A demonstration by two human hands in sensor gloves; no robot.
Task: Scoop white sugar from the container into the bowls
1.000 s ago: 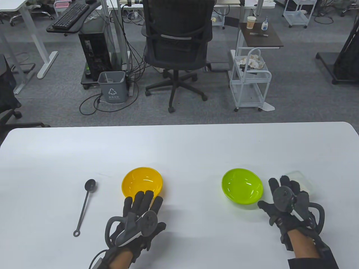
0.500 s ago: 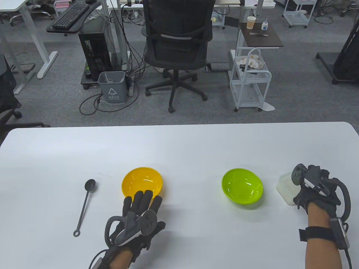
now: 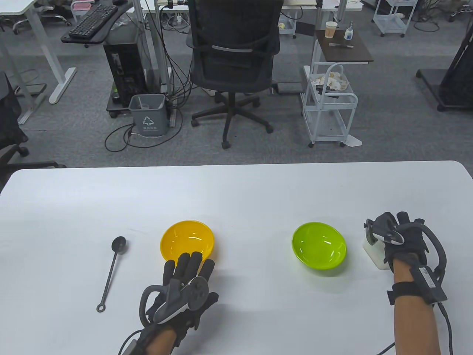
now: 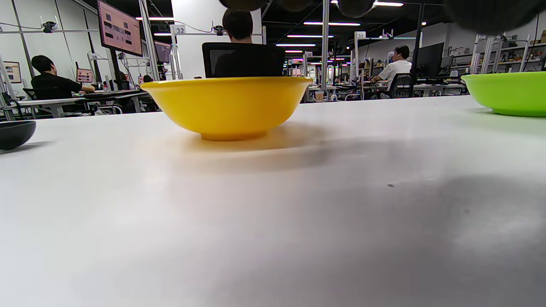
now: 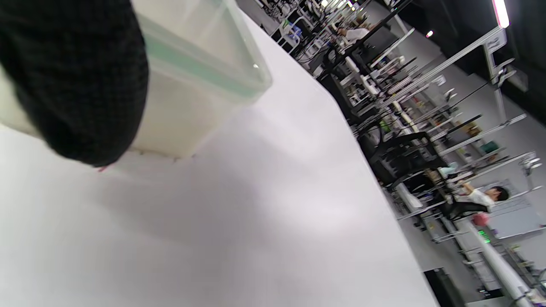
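A yellow bowl (image 3: 187, 240) and a green bowl (image 3: 319, 249) stand on the white table (image 3: 236, 192); both look empty. A translucent container of white sugar (image 3: 372, 255) stands right of the green bowl. My right hand (image 3: 391, 236) grips it from above and the right. In the right wrist view a gloved finger (image 5: 72, 81) presses the container's wall (image 5: 196, 81). My left hand (image 3: 188, 266) rests flat and open on the table just in front of the yellow bowl (image 4: 228, 104). A black long-handled spoon (image 3: 111, 271) lies to its left, untouched.
The green bowl (image 4: 507, 91) and the spoon's scoop (image 4: 15, 133) show at the edges of the left wrist view. Beyond the table's far edge are an office chair (image 3: 232, 55), a bin (image 3: 147, 114) and a white cart (image 3: 329, 107).
My right hand moved from beside the green bowl to the right, turned on its side and took hold of the sugar container. My left hand stayed still.
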